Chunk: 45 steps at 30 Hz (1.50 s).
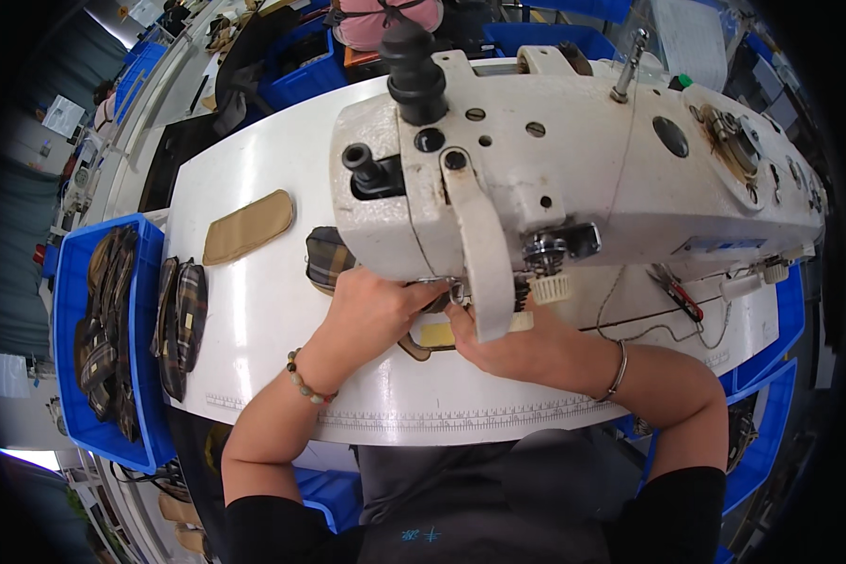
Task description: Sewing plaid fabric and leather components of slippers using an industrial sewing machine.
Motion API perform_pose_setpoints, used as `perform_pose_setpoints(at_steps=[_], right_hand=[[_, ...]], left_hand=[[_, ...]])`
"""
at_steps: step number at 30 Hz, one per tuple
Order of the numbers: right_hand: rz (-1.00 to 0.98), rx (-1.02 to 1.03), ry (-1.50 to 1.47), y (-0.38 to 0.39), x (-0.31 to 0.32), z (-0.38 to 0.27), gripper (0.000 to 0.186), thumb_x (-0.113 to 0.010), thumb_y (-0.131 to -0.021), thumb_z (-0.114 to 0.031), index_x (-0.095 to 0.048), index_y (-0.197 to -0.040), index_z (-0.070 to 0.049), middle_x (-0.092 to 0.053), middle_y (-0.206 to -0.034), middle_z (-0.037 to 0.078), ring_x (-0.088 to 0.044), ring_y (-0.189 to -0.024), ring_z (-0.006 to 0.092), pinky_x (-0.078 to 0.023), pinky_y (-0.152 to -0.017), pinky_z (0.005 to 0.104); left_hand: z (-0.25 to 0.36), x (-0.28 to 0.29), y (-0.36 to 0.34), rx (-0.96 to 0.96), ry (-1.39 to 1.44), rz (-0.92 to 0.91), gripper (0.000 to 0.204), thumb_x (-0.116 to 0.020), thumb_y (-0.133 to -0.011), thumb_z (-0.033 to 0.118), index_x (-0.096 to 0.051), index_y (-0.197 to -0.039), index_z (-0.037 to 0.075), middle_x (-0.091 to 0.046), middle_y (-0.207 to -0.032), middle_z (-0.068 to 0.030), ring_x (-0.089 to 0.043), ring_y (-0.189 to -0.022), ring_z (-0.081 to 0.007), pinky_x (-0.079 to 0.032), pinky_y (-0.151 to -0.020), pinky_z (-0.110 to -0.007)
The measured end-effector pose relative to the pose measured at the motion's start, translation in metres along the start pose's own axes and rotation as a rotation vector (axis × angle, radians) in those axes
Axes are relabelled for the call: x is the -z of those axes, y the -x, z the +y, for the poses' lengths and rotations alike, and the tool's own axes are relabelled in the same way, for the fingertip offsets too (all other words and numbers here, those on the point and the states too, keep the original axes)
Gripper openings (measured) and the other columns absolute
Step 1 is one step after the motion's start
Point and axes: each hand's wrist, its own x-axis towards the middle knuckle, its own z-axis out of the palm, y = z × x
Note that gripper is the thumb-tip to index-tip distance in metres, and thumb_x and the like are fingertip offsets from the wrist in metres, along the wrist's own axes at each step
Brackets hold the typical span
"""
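A white sewing machine (385,226) stands over the work, and both my hands meet beneath its head by the needle. My left hand (367,305) is closed on a plaid fabric piece (325,258), with a finger reaching toward the presser foot. Brown and dark plaid cloth sticks out beyond that hand on the left. On the other side, my right hand (503,343) is closed at the same work, its fingers partly hidden by the machine's lever (484,244). A short brown strip (414,350) curves out below, between the hands. The stitching spot itself is hidden.
A tan fabric panel (249,227) lies on the white table (282,395). Plaid pieces (190,315) rest at its left edge beside a blue bin (150,376) of similar pieces. Red-handled snips (681,296) and a cord (616,329) lie at right. A printed ruler (442,414) runs along the front.
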Motion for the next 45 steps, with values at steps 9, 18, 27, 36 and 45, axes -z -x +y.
perform_pose_setpoints(at_steps=[9, 18, 27, 36, 45], right_hand=[[0.066, -0.06, -0.002, 0.0, 0.002, -0.003, 0.022, -0.058, -0.086, -0.01, -0.066, -0.101, 0.004, -0.068, -0.076, 0.014, -0.067, -0.062, 0.0295, -0.054, -0.055, 0.042], [0.122, 0.017, -0.072, 0.002, -0.006, 0.004, 0.028, -0.063, -0.078, -0.009, -0.066, -0.102, 0.007, -0.061, -0.06, 0.012, -0.064, -0.053, 0.0279, -0.05, -0.046, 0.0398], [0.184, -0.067, -0.082, 0.005, 0.004, 0.002, 0.022, -0.063, -0.073, -0.009, -0.068, -0.091, 0.002, -0.055, -0.055, 0.008, -0.059, -0.049, 0.0267, -0.049, -0.046, 0.04], [0.17, -0.063, -0.234, 0.008, -0.007, 0.001, 0.01, -0.065, -0.065, -0.013, -0.059, -0.062, -0.006, -0.058, -0.062, 0.012, -0.062, -0.055, 0.0266, -0.051, -0.049, 0.0399], [0.206, -0.159, -0.337, 0.01, -0.021, -0.004, 0.009, -0.065, -0.065, -0.014, -0.061, -0.064, -0.006, -0.058, -0.061, 0.013, -0.062, -0.055, 0.0279, -0.049, -0.049, 0.0408]], left_hand=[[0.009, -0.005, 0.003, 0.076, 0.067, -0.043, 0.034, -0.07, -0.068, 0.008, -0.077, -0.102, 0.015, -0.067, -0.075, -0.0033, -0.068, -0.068, -0.0242, -0.052, -0.056, -0.035], [0.014, -0.014, 0.004, 0.11, -0.025, -0.09, 0.018, -0.07, -0.068, 0.01, -0.071, -0.086, 0.013, -0.063, -0.068, -0.0052, -0.065, -0.06, -0.0255, -0.052, -0.052, -0.037], [0.004, 0.0, 0.002, 0.046, -0.048, -0.126, 0.022, -0.074, -0.073, 0.015, -0.073, -0.095, 0.014, -0.064, -0.07, -0.0061, -0.065, -0.061, -0.0247, -0.052, -0.053, -0.037], [0.003, 0.005, -0.008, 0.074, 0.152, 0.03, 0.017, -0.075, -0.073, 0.01, -0.072, -0.089, 0.012, -0.066, -0.081, -0.0072, -0.065, -0.068, -0.0282, -0.051, -0.058, -0.039], [0.013, 0.007, -0.005, 0.13, 0.109, -0.001, 0.013, -0.076, -0.071, 0.005, -0.071, -0.081, 0.012, -0.061, -0.069, -0.0073, -0.063, -0.064, -0.0275, -0.05, -0.054, -0.039]])
